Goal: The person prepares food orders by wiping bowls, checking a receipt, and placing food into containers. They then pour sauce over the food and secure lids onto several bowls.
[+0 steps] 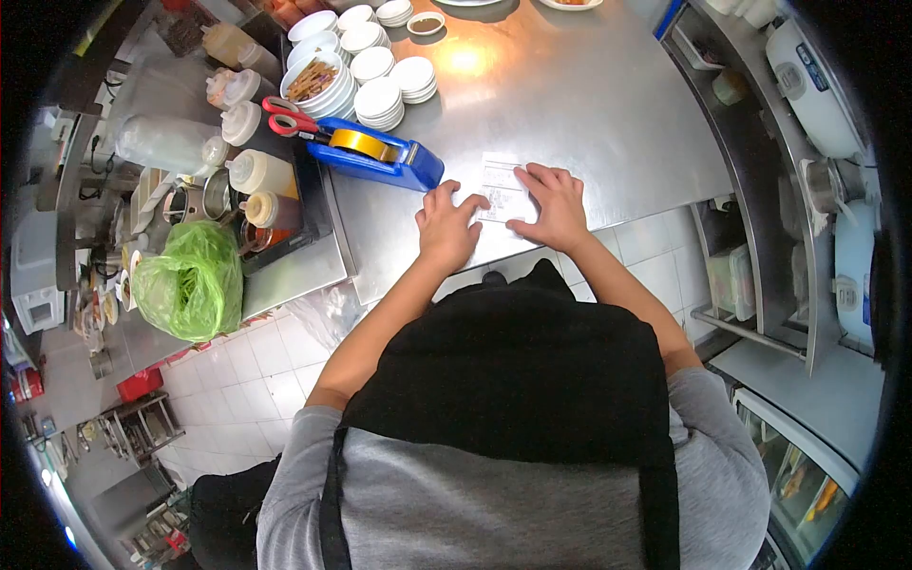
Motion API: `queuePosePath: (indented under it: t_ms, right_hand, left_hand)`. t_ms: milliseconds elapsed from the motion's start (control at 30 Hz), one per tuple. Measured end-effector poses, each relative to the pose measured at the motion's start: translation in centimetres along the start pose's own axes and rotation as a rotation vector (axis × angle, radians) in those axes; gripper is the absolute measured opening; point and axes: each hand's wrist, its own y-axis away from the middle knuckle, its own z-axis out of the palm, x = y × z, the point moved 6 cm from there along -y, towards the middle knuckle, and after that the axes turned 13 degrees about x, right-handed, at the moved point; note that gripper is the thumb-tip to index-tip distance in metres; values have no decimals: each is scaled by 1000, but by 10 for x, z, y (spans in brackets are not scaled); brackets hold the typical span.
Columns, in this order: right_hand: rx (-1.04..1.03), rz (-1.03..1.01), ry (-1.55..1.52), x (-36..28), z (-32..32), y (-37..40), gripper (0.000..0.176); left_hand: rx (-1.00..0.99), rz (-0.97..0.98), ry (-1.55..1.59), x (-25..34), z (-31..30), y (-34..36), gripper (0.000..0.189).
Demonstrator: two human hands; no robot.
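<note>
A small white printed paper slip [502, 179] lies on the steel table, close to its near edge. My left hand [446, 230] rests at the slip's left side with the fingers apart, the thumb near its lower left edge. On the opposite side, my right hand [556, 207] has its thumb and fingers spread, with fingertips on or beside the slip's right edge. A blue tape dispenser [410, 163] with a roll of yellow tape stands just beyond my left hand. Red-handled scissors [290, 118] lie against the dispenser's far left end.
Stacked white bowls and small dishes [379, 100] stand behind the dispenser. Squeeze bottles [261, 173] line the left, with a green plastic bag [195, 280] in front of them. The steel table [589, 85] stretches away ahead. Shelves [760, 180] flank the right side.
</note>
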Motion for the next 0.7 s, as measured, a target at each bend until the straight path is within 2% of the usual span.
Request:
queuePosePath:
  t_ms: [600, 700]
  right_hand:
    - [-5, 11, -3, -2, -1, 0, 77]
    - [-6, 10, -1, -2, -1, 1, 78]
  left_hand:
    - [11, 14, -1, -1, -3, 0, 30]
    - [2, 62, -211, 2, -14, -5, 28]
